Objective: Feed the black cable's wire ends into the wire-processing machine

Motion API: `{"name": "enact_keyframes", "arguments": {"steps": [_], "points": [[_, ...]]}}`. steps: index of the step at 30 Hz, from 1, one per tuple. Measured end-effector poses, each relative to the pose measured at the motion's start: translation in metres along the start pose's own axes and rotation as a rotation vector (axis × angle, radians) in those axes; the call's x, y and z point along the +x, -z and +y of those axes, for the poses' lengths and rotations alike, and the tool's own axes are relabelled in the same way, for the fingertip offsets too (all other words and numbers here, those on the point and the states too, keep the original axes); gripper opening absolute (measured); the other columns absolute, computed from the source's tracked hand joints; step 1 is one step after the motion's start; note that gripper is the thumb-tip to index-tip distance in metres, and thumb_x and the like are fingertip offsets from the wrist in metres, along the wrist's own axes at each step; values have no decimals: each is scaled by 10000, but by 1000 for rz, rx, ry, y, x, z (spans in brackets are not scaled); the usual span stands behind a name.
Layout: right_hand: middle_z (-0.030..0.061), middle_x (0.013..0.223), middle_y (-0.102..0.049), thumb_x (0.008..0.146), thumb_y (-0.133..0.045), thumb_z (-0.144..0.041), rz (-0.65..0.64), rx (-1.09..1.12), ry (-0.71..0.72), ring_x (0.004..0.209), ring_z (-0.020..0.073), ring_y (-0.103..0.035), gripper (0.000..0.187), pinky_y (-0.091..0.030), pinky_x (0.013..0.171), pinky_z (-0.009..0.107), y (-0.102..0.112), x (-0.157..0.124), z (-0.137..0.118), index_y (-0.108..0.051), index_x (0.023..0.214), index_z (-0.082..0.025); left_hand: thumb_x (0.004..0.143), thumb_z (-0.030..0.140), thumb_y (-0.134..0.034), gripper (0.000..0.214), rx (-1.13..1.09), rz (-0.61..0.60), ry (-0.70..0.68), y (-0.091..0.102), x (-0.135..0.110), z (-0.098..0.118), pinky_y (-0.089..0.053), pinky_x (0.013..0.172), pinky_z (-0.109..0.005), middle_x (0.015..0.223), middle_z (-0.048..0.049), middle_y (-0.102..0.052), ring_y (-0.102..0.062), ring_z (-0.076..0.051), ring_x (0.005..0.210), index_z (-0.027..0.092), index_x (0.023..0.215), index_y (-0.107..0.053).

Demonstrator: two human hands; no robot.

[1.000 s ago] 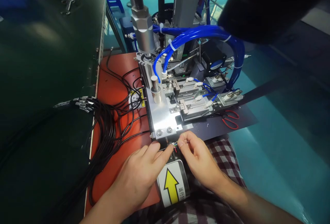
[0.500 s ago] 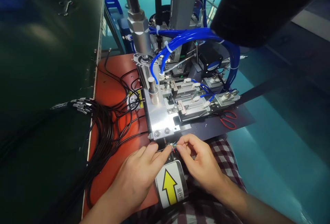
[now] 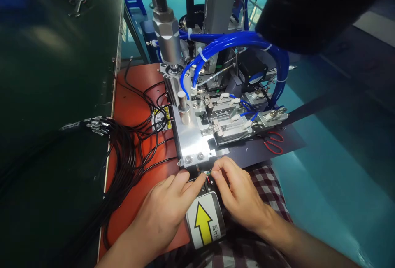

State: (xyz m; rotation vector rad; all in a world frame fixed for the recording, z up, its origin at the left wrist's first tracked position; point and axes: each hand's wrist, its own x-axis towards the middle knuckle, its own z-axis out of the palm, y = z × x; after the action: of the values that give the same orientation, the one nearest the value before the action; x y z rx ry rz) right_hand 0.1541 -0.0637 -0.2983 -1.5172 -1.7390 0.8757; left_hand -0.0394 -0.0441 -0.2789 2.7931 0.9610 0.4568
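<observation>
My left hand [image 3: 173, 196] pinches a thin dark cable at the front end of the machine, thumb and forefinger pressed together. From its fingertips fan out fine coloured wires [image 3: 208, 176], with red, green and white among them. My right hand [image 3: 236, 185] is closed at the tips of these wires, thumb against forefinger, just right of the left fingertips. The exact wire in the right fingers is too small to make out. Both hands are over a plate with a yellow arrow label [image 3: 203, 220], in front of the metal machine block [image 3: 193, 144].
A bundle of black cables [image 3: 123, 152] with silvery ends lies across the orange-red board [image 3: 145, 74] on the left. Red-handled scissors [image 3: 274, 142] rest right of the pneumatic cylinders [image 3: 233, 128]. Blue hoses [image 3: 234, 39] arch above. A wrench [image 3: 77, 7] lies on the dark green table [image 3: 61, 74].
Both hands stay nearly in place. The right fingertips have shifted slightly at the wires, and the wires' spread looks a little different. The view has moved a little.
</observation>
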Motion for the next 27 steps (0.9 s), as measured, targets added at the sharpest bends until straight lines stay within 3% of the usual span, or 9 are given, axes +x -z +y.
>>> {"name": "enact_keyframes", "arguments": {"steps": [10, 17, 21, 27], "points": [[40, 766, -554, 931, -364, -209, -8, -45, -41, 681, 193, -534, 150, -385, 625, 318, -1, 1, -2, -478, 835, -194, 948, 99, -285, 381, 1, -11, 9, 1, 1, 1, -485, 483, -266, 785, -53, -548, -553, -173, 606, 132, 1258, -504], [22, 742, -558, 922, -383, -209, -25, -55, -150, 661, 182, -528, 155, -366, 608, 311, -3, 0, -4, -468, 793, -204, 959, 111, -253, 396, 7, 5, 11, -5, -3, -2, -443, 495, -244, 792, -42, -522, -523, -157, 606, 146, 1282, -479], [8, 752, -565, 932, -422, -253, -29, 102, -240, 683, 165, -524, 162, -381, 606, 282, -3, 0, 7, -497, 795, -212, 954, 102, -257, 414, 12, 10, 21, -11, -6, -4, -423, 500, -240, 797, -35, -495, -506, -154, 614, 174, 1307, -462], [-52, 586, -450, 869, -456, -433, -135, 528, -417, 462, 112, -421, 252, -312, 437, 244, -2, 5, 6, -498, 764, -207, 937, 79, -267, 404, 0, 25, 2, -6, -4, -4, -452, 500, -246, 807, -43, -521, -531, -159, 617, 157, 1278, -469]]}}
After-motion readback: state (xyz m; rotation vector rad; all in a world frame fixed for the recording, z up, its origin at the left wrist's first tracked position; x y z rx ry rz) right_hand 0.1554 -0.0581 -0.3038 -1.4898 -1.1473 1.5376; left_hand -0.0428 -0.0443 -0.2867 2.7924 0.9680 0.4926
